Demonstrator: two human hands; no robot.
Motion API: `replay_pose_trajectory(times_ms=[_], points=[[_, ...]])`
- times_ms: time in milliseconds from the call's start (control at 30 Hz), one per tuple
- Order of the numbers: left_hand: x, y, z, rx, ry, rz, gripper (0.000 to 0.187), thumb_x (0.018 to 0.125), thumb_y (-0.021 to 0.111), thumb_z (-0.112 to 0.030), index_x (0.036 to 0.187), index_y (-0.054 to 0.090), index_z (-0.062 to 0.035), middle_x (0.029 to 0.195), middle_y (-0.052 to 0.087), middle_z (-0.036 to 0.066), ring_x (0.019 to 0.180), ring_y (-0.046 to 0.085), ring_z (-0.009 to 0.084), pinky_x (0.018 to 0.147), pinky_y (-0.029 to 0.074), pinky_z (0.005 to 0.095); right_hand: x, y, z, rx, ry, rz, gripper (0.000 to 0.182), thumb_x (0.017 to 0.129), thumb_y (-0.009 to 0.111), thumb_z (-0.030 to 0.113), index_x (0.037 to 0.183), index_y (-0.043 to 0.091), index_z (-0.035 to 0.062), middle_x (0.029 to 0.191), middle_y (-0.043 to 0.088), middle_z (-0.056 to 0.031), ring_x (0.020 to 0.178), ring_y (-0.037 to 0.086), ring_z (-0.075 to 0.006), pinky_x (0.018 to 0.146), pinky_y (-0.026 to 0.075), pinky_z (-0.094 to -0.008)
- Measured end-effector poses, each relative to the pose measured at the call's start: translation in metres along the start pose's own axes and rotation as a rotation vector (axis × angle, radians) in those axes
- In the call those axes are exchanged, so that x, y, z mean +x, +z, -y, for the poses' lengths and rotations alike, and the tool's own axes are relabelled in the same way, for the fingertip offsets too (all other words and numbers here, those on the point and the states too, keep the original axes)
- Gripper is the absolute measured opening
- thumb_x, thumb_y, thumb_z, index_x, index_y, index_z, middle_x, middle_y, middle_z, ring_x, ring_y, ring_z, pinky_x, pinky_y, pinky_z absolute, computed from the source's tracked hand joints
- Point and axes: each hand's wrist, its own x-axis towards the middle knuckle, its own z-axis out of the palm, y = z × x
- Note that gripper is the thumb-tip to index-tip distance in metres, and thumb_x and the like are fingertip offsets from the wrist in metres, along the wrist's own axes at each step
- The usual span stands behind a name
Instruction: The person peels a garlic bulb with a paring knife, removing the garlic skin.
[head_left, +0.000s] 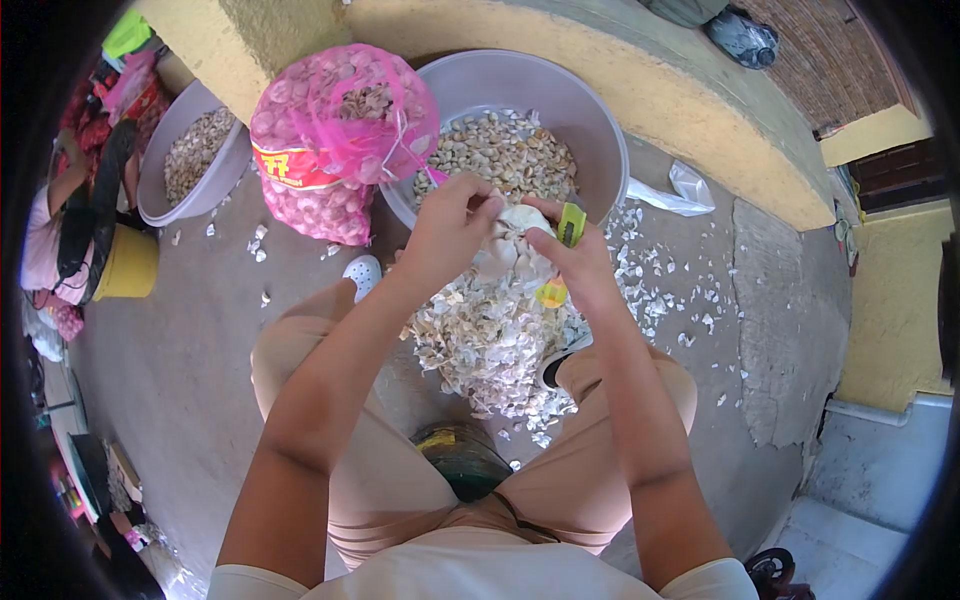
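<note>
Held up between my hands, over the near rim of a large basin, is a white garlic bulb [525, 218]. My left hand [455, 222] is closed, its curled fingers and thumb against the bulb's left side. On the other side, my right hand [580, 262] grips a yellow-green cutter [571, 226], with thumb and forefinger also touching the bulb. The cutter's blade cannot be made out. Below both hands lies a heap of papery garlic skins [480, 345] on the floor. Many loose cloves [505, 150] fill the bottom of the grey-lilac basin [595, 110].
Left of the basin stands a pink mesh sack of garlic [315, 150]. Farther left, another person [75, 220] sits by a second basin [222, 188] of cloves and a yellow bucket [128, 262]. White plastic [685, 190] and scattered skins lie at right, below a low wall [700, 110].
</note>
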Motion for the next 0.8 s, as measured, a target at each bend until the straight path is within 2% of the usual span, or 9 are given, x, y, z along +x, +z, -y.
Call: replay_pose_trajectory(times_ms=[67, 167, 267, 367, 467, 567, 667, 800], points=[[0.002, 0.002, 0.009, 0.089, 0.004, -0.093, 0.014, 0.079, 0.058, -0.008, 0.089, 0.055, 0.0016, 0.084, 0.057, 0.011, 0.072, 0.058, 0.0178, 0.066, 0.046, 0.0283, 0.000, 0.000, -0.001, 0.003, -0.034, 0.031, 0.036, 0.075, 0.063, 0.009, 0.110, 0.055, 0.0031, 0.092, 0.060, -0.0057, 0.079, 0.054, -0.0087, 0.072, 0.044, -0.0225], [0.007, -0.004, 0.011, 0.082, -0.116, -0.009, 0.017, 0.079, 0.057, -0.010, 0.093, 0.055, 0.0009, 0.085, 0.057, 0.011, 0.074, 0.057, 0.0188, 0.067, 0.046, 0.0294, -0.004, 0.001, 0.010, 0.063, 0.051, 0.038, 0.036, 0.075, 0.062, 0.009, 0.110, 0.056, 0.0034, 0.094, 0.060, -0.0063, 0.082, 0.054, -0.0095, 0.074, 0.043, -0.0233], [0.004, 0.001, 0.006, -0.169, 0.011, -0.015, 0.016, 0.080, 0.056, -0.009, 0.094, 0.056, -0.0013, 0.087, 0.057, 0.007, 0.077, 0.055, 0.0152, 0.065, 0.045, 0.0275, -0.004, -0.002, 0.015, 0.012, 0.043, 0.025, 0.035, 0.075, 0.062, 0.009, 0.109, 0.056, 0.0026, 0.095, 0.059, -0.0065, 0.083, 0.054, -0.0103, 0.075, 0.043, -0.0233], [0.002, -0.010, -0.010, -0.131, 0.294, 0.150, 0.016, 0.078, 0.059, -0.009, 0.093, 0.059, -0.0047, 0.091, 0.056, 0.006, 0.082, 0.055, 0.0158, 0.067, 0.045, 0.0270, -0.003, -0.005, 0.014, 0.029, 0.036, 0.013, 0.035, 0.075, 0.063, 0.010, 0.108, 0.056, 0.0015, 0.094, 0.060, -0.0065, 0.082, 0.054, -0.0108, 0.074, 0.043, -0.0232], [0.003, -0.018, -0.013, -0.001, 0.299, 0.326, 0.015, 0.075, 0.063, -0.008, 0.089, 0.061, -0.0062, 0.093, 0.055, 0.005, 0.084, 0.055, 0.0154, 0.068, 0.045, 0.0271, -0.001, -0.010, 0.004, 0.031, 0.039, 0.062, 0.036, 0.074, 0.064, 0.012, 0.107, 0.056, 0.0004, 0.094, 0.060, -0.0065, 0.082, 0.055, -0.0109, 0.073, 0.043, -0.0236], [0.001, -0.022, -0.016, -0.025, 0.319, 0.357, 0.013, 0.072, 0.064, -0.009, 0.085, 0.062, -0.0066, 0.087, 0.055, 0.006, 0.076, 0.055, 0.0186, 0.063, 0.044, 0.0300, -0.002, -0.011, 0.007, -0.009, 0.061, 0.098, 0.037, 0.073, 0.066, 0.015, 0.106, 0.057, 0.0010, 0.092, 0.060, -0.0058, 0.081, 0.055, -0.0111, 0.072, 0.043, -0.0243], [-0.001, -0.024, -0.019, 0.098, 0.358, 0.381, 0.014, 0.072, 0.064, -0.006, 0.085, 0.061, -0.0055, 0.091, 0.054, 0.006, 0.082, 0.055, 0.0160, 0.066, 0.045, 0.0255, -0.002, -0.011, 0.007, -0.030, 0.144, 0.138, 0.038, 0.072, 0.066, 0.020, 0.105, 0.058, 0.0018, 0.089, 0.061, -0.0051, 0.079, 0.055, -0.0111, 0.070, 0.043, -0.0249], [-0.003, -0.027, -0.016, 0.093, 0.344, 0.485, 0.012, 0.074, 0.061, -0.005, 0.085, 0.057, -0.0040, 0.087, 0.052, 0.006, 0.078, 0.054, 0.0178, 0.064, 0.044, 0.0272, 0.000, -0.013, 0.002, -0.132, 0.178, 0.200, 0.039, 0.073, 0.066, 0.022, 0.106, 0.058, 0.0029, 0.089, 0.061, -0.0053, 0.078, 0.055, -0.0111, 0.069, 0.044, -0.0254]])
